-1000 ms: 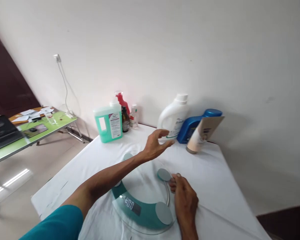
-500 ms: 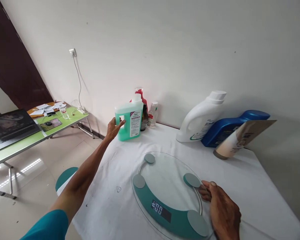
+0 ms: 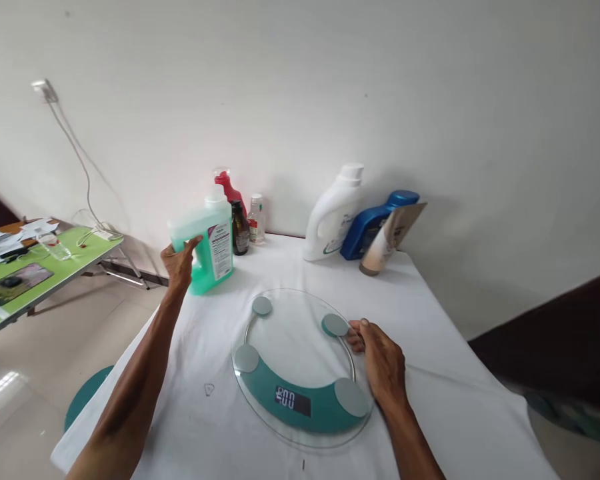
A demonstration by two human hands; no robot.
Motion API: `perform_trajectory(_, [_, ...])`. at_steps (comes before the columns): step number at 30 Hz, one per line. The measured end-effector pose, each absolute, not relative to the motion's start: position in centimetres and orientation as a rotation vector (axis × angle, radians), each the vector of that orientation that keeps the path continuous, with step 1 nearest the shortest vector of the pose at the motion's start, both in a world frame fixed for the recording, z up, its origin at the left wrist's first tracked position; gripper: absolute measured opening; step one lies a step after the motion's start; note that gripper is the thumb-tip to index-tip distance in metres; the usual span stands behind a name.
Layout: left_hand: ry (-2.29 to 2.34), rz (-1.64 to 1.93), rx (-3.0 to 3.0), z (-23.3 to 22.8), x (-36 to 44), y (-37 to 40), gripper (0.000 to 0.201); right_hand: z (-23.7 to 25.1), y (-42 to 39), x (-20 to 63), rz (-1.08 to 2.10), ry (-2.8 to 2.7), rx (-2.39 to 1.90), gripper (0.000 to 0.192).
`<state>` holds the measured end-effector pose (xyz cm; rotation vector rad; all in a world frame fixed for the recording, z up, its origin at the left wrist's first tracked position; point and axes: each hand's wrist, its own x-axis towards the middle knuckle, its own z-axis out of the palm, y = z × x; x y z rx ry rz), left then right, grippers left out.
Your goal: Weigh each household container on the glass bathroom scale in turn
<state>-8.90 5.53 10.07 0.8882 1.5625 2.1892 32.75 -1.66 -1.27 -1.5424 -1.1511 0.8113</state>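
The left hand (image 3: 180, 261), left of centre in the frame, now has its fingers wrapped through the handle of the green jug (image 3: 205, 243), where half a second ago it was only arriving at it; the jug is tipped toward the wall and seems to be lifting off the white table (image 3: 430, 400), though its base is partly blurred, so that is a guess. So the grasp is made and the jug is on the move. It is a squarish see-through jug of green liquid with a white cap and a paper label on its front. Just right of it, the right hand (image 3: 380, 363) rests flat with fingertips touching the right rim of the round glass scale (image 3: 300, 367), lower centre, its display lit. Behind stand small bottles (image 3: 247, 223), a white jug (image 3: 333, 217) and a blue jug (image 3: 373, 223).
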Motion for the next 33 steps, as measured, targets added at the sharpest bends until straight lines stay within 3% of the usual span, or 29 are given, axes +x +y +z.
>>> perform_trajectory(4, [1.54, 2.232, 0.977, 12.2, -9.0, 2.0, 0.054, -1.1, -1.7, 32.4, 0.806, -1.114, -1.507, 0.077])
perform_trajectory(12, [1.282, 2.125, 1.109, 16.5, -4.6, -4.0, 0.065, -1.4, -1.6, 32.2, 0.79, -1.112, -1.487, 0.074])
perform_trajectory(23, [1.138, 1.823, 1.099, 13.6, 5.8, -5.4, 0.074, -1.4, -1.6, 31.8, 0.794, -1.115, -1.438, 0.079])
perform_trajectory(33, [1.17, 1.741, 1.149, 11.4, 8.3, -3.7, 0.071, -1.0, -1.9, 31.7, 0.79, -1.117, -1.441, 0.076])
